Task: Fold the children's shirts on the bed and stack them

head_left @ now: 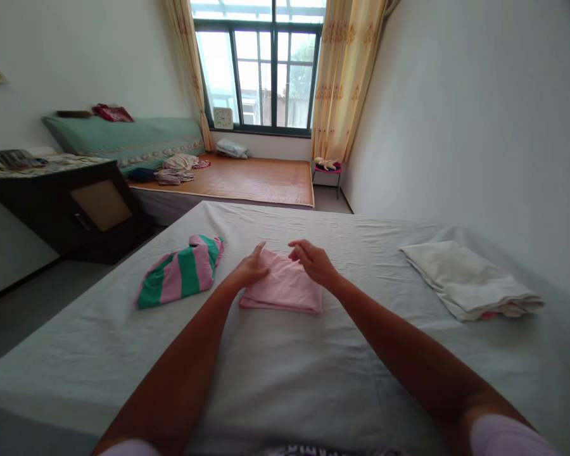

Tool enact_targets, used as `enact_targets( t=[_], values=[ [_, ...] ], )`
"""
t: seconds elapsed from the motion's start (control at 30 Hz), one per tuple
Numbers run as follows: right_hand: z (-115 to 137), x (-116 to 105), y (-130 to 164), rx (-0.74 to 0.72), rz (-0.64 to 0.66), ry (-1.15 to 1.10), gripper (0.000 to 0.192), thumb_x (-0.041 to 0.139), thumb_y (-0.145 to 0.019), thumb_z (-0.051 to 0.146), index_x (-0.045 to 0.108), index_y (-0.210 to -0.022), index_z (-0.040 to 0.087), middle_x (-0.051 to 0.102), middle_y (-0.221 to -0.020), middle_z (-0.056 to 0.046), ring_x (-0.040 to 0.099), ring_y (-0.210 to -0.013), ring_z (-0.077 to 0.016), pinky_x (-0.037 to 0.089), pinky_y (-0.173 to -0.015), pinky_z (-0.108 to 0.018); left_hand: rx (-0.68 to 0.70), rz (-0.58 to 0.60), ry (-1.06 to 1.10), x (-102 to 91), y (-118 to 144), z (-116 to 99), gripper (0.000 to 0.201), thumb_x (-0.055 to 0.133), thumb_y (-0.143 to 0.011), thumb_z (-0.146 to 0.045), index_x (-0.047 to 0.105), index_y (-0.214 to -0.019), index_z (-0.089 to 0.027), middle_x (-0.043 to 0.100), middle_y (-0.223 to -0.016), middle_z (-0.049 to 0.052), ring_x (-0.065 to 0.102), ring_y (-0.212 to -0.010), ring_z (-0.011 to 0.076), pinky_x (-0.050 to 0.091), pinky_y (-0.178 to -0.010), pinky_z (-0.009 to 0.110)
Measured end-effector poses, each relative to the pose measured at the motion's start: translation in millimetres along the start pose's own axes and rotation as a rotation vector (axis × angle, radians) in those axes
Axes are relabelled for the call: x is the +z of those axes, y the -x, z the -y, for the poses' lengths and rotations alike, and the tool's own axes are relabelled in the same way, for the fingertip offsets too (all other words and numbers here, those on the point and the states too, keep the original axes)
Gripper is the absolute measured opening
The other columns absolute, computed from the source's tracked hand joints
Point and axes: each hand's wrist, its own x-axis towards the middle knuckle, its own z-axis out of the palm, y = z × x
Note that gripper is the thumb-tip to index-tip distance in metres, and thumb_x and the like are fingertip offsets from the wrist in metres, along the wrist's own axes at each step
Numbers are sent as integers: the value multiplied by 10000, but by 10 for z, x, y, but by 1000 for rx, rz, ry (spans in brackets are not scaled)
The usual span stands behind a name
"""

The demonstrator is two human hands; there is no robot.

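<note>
Workpiece: folded pink cloth (282, 295), lying flat on the pale sheet (275, 373), between the hands. Left hand (249, 270): at the cloth's 10 o'clock edge, thumb laid over the fabric, index finger raised; whether the grip pinches any layer cannot be told. Right hand (316, 261): at the 1 o'clock corner, fingers loosely curled; grip partly spread, nothing visibly clasped. Adjacent items: green-and-pink striped garment (186, 272) at 9 o'clock, apart from the workpiece; folded off-white cloth (465, 272) at 3 o'clock, farther off. Step in hand, as judged: folding or squaring the pink cloth, apparently well advanced, given its compact outline. The next move would call for aligned far corners and light, even pressure without shifting the lower layers.
</note>
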Motion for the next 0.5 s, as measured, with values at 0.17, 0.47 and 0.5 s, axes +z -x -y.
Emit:
enact_targets(
  t=[0.17, 0.47, 0.5],
  values=[
    [-237, 125, 390, -288, 364, 531, 465, 451, -943, 466, 508, -1367, 284, 492, -1434, -61, 352, -1379, -261, 231, -1132, -491, 190, -90, -398, 106, 4, -49, 469, 521, -831, -221, 568, -1297, -230, 476, -1422, 80, 428, -1313, 253, 331, -1119, 411],
    [-635, -56, 375, -34, -10, 587, 406, 431, -944, 308, 564, -1292, 145, 547, -1364, -142, 431, -1316, -256, 304, -1113, -446, 217, 99, -491, 432, 31, 35, 478, 308, -975, -457, 454, -1410, -321, 390, -1510, 17, 299, -1409, 226, 231, -1151, 448],
    [-662, -102, 362, 53, -69, 564, 426, 470, -925, 316, 551, -1293, 117, 565, -1330, -171, 474, -1273, -273, 332, -1092, -451, 226, 90, -488, 433, 27, 42, 479, 305, -976, -459, 460, -1406, -316, 397, -1506, 20, 302, -1407, 222, 232, -1153, 443]
  ],
)
